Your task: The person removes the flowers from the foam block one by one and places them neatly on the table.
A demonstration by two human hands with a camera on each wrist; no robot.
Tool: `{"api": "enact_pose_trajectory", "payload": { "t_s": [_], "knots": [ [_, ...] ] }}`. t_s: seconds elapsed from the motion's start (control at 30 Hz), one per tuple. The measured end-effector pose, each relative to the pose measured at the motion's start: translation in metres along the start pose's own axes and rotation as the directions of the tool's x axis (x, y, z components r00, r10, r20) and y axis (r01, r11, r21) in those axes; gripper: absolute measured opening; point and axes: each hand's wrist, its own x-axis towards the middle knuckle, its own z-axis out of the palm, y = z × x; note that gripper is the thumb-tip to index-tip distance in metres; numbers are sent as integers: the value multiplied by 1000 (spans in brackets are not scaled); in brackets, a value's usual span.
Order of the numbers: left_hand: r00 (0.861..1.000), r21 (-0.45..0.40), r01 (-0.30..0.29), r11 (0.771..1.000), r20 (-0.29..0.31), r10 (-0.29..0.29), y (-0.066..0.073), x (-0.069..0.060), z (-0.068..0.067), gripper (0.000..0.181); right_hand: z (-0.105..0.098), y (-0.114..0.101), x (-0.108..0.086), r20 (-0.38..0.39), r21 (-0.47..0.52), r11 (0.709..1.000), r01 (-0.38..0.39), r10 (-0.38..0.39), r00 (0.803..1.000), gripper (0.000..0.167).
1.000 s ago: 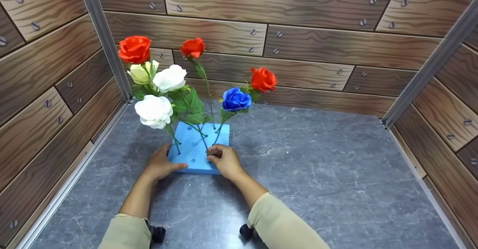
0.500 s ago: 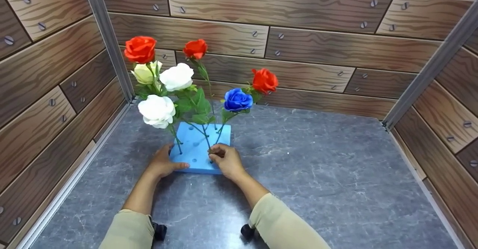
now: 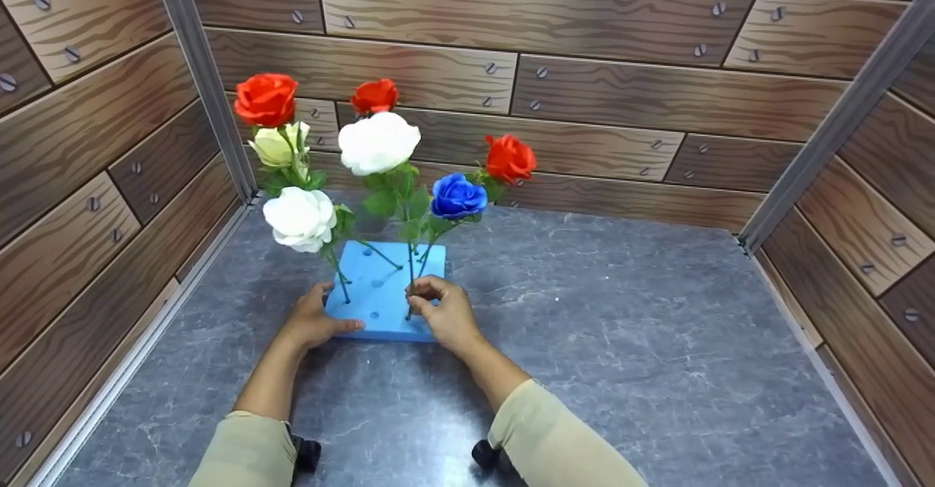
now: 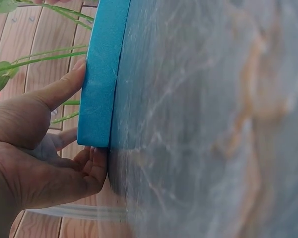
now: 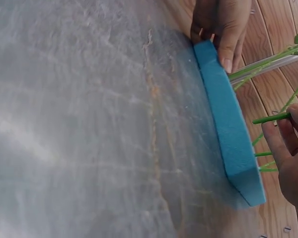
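My right hand (image 3: 447, 317) pinches the green stem of a white rose (image 3: 379, 143) above the front right part of a light blue foam block (image 3: 380, 301). The stem stands nearly upright. In the right wrist view, the stem's lower end (image 5: 262, 119) points at the block's top face; I cannot tell whether it is in a hole. My left hand (image 3: 310, 319) holds the block's near left corner, thumb on top and fingers against the side. A second white rose (image 3: 299, 218), a pale yellow rose (image 3: 277, 145), a blue rose (image 3: 459, 196) and several red roses (image 3: 265, 100) lean outward from the block.
Several small holes (image 3: 375, 315) dot the block's top. It lies on a grey marbled table (image 3: 621, 341). Wood-patterned panels (image 3: 599, 107) with metal corner posts (image 3: 201, 71) enclose the back and sides.
The white rose in my right hand has swung to the right and stands more upright, now partly in front of a red rose's stem. My left hand stays on the block.
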Motion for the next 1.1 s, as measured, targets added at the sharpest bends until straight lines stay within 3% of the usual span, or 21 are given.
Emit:
{"api": "enact_pose_trajectory", "payload": {
  "t_s": [0.33,0.7,0.93,1.1],
  "knots": [
    [1000,0,-4,1000,0,4,-1,1,0,113,-13,-14,-9,-2,-10,1000,12,-12,1000,11],
    [1000,-10,6,1000,29,-5,-2,0,-2,113,-24,-28,-19,-19,96,995,38,-36,999,15],
    [1000,-7,-11,1000,20,11,-3,1,0,112,-36,-41,-28,-45,57,995,82,-79,996,14],
    [1000,8,-7,1000,15,7,-2,1,1,111,-46,-46,-33,-71,88,992,95,-89,993,19]
  ]
}}
